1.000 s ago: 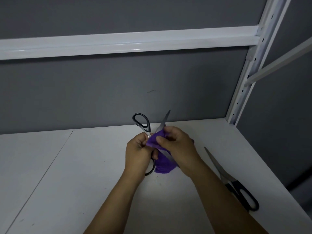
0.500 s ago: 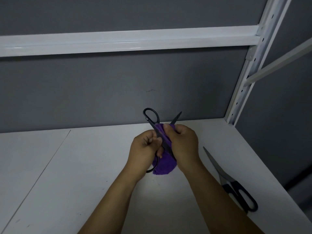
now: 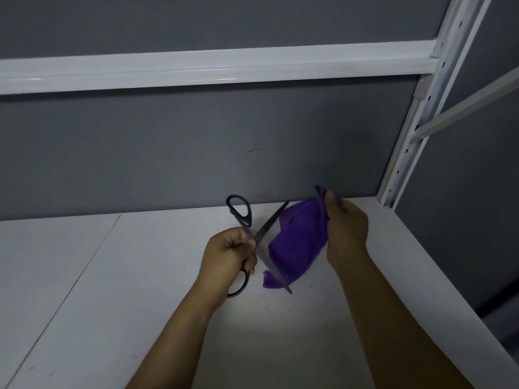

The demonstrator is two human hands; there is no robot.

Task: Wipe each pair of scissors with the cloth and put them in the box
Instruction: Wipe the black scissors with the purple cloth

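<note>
The right hand (image 3: 346, 231) has pulled the purple cloth (image 3: 300, 242) off the blades to the right and pinches its upper edge between thumb and fingers. The cloth hangs beside the scissors (image 3: 269, 226). The left hand (image 3: 229, 256) grips these at the handles, blades spread wide, above the white shelf (image 3: 112, 304).

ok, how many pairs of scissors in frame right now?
1: black-handled scissors, blades apart, held in the left hand beside the purple cloth. More could be hidden behind the right forearm.
</note>
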